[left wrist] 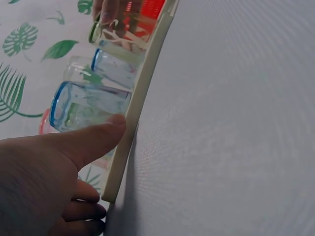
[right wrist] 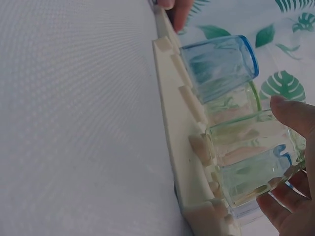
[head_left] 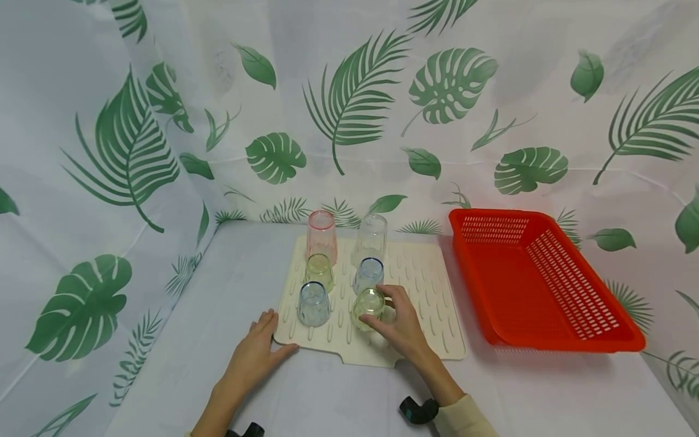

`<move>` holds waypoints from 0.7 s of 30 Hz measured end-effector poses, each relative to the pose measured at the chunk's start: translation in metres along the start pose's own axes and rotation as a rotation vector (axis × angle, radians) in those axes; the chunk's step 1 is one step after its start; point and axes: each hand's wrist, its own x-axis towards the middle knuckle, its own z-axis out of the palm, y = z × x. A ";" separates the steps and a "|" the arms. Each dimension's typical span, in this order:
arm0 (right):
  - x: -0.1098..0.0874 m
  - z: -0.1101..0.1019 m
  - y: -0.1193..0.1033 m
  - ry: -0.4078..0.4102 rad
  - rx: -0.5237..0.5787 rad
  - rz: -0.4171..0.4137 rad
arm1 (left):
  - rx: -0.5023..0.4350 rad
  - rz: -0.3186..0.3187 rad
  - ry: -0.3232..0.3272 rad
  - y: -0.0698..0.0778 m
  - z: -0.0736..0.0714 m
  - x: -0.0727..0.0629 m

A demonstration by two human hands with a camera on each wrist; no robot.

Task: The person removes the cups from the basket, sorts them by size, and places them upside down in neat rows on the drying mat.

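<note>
My right hand (head_left: 401, 325) holds a clear green-rimmed glass (head_left: 369, 308) between thumb and fingers, at the front of a cream ridged draining board (head_left: 420, 303). In the right wrist view that glass (right wrist: 246, 142) stands on the board's ridges. The left hand (head_left: 253, 349) touches the board's front left corner, thumb at the front edge and fingers along the side. Beside it stands a blue-rimmed glass (head_left: 314, 306). Behind are another green glass (head_left: 319, 271), a second blue-rimmed glass (head_left: 369, 274), a tall pink-rimmed glass (head_left: 322, 237) and a tall clear glass (head_left: 373, 237).
A red plastic basket (head_left: 491, 328) with perforated sides stands to the right of the board. Everything sits on a pale cloth-covered table (head_left: 327, 400). A leaf-patterned curtain (head_left: 349, 182) hangs behind and at the left.
</note>
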 end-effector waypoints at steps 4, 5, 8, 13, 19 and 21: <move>0.001 0.000 0.001 -0.010 -0.009 0.016 | 0.007 0.004 0.000 -0.001 0.000 0.000; 0.001 0.000 0.002 -0.012 -0.011 0.019 | 0.014 0.006 0.000 -0.001 0.000 0.001; 0.002 0.001 0.003 -0.018 -0.017 0.025 | 0.025 0.017 0.007 -0.001 0.000 0.001; 0.002 0.001 0.003 -0.029 -0.028 0.035 | 0.033 0.023 0.014 0.001 -0.002 0.000; 0.001 0.000 0.002 -0.041 -0.026 0.044 | 0.034 0.016 0.004 0.000 -0.001 0.000; 0.000 0.000 0.001 -0.043 -0.025 0.044 | 0.030 0.014 -0.002 0.000 0.000 0.000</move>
